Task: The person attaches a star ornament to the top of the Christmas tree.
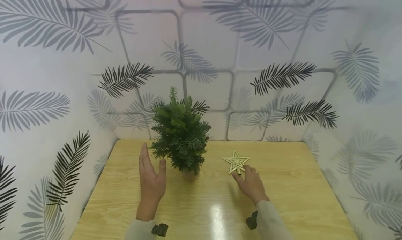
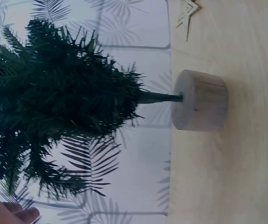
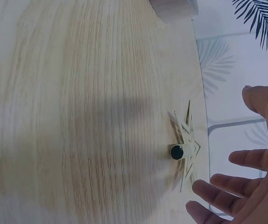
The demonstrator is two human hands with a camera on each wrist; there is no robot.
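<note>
Left hand point(image 1: 152, 179) and right hand point(image 1: 252, 185) spread wide; only wrist views show the tree's point(image 1: 182, 135) base point(image 2: 203, 102).

Matt wooden tree base point(image 2: 204, 102), glossy tabletop point(image 1: 298, 184)

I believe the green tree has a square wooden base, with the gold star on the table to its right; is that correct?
The wooden base of the green tree is round, not square, as the left wrist view shows; the gold star is to its right.
</note>
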